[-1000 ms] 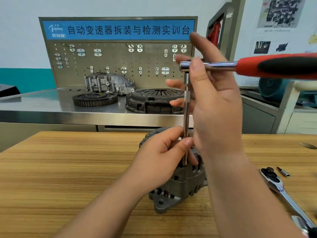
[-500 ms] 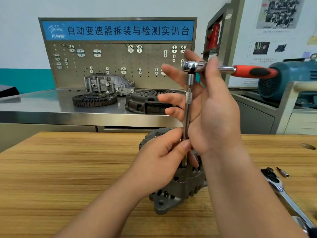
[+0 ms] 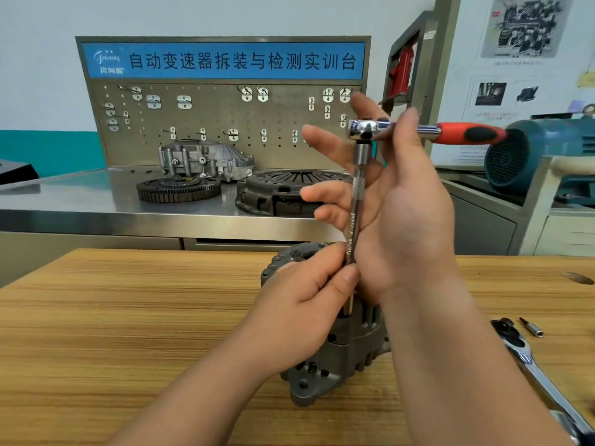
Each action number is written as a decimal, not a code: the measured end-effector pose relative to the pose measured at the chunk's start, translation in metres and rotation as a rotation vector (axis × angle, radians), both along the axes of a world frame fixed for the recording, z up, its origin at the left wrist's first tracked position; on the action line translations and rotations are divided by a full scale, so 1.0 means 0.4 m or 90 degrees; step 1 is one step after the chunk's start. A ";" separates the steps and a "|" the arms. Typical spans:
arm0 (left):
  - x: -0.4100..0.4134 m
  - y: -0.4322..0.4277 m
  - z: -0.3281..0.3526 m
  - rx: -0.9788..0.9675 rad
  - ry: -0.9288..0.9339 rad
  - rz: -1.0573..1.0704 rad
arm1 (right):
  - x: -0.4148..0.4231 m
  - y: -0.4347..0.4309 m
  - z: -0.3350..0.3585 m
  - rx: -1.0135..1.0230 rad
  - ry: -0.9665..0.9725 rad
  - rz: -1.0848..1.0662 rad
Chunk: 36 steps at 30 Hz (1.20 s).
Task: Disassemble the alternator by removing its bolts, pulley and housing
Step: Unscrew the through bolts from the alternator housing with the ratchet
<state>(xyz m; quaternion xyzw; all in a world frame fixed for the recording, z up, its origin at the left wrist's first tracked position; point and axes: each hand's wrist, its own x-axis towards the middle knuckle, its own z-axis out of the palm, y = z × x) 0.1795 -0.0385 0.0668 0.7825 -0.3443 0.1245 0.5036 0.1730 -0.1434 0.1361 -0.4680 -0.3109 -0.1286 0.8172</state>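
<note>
Grey alternator (image 3: 341,365) stands on the desk (image 3: 128,333). Left hand (image 3: 302,310) pinches the extension (image 3: 355,201) just above it. Right hand (image 3: 405,220), fingers straight and spread, braces the ratchet (image 3: 365,128) with the thumb.

Only legible text: blue banner (image 3: 222,61) across top edge of the pegboard (image 3: 209,123), white characters "自动变速器拆装与检测实训台", logo at its left end unreadable. Wall posters (image 3: 528,25) too blurred to read.

Your wooden table (image 3: 128,333) carries the alternator (image 3: 325,375) at centre, a chrome ratchet (image 3: 528,362) at its 3 o'clock, and a small bit (image 3: 532,328) just beside the ratchet.
</note>
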 end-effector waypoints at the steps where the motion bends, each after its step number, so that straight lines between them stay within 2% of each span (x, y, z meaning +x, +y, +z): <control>1: 0.003 -0.001 -0.001 -0.006 -0.002 0.002 | 0.000 0.002 -0.002 -0.003 -0.017 -0.020; 6: 0.002 -0.015 0.002 -0.017 0.036 0.034 | -0.010 0.021 -0.007 -0.057 -0.243 -0.277; 8: 0.000 -0.016 0.000 -0.012 0.037 0.047 | -0.009 0.027 -0.010 -0.066 -0.283 -0.300; 10: -0.001 -0.016 -0.003 -0.023 0.035 0.044 | -0.010 0.030 -0.010 -0.058 -0.253 -0.268; 15: -0.001 -0.006 0.000 -0.015 0.002 -0.001 | -0.001 0.005 -0.005 0.009 -0.085 -0.062; 19: 0.003 -0.002 0.000 0.000 -0.020 -0.002 | 0.005 -0.010 -0.002 -0.008 -0.006 0.041; 21: 0.004 -0.005 -0.001 -0.003 -0.009 0.013 | 0.003 -0.001 -0.005 -0.013 -0.039 -0.008; 25: 0.002 -0.015 -0.002 -0.021 0.035 0.025 | -0.003 0.010 -0.006 -0.067 -0.207 -0.267; 27: -0.001 -0.018 0.001 -0.015 0.041 0.025 | -0.004 0.011 -0.006 -0.070 -0.260 -0.297; 32: -0.004 -0.011 0.001 -0.014 0.008 0.015 | -0.008 0.010 0.000 0.008 -0.118 -0.104; 36: -0.005 -0.006 0.002 0.006 -0.027 0.000 | 0.001 -0.011 0.006 0.024 0.005 0.036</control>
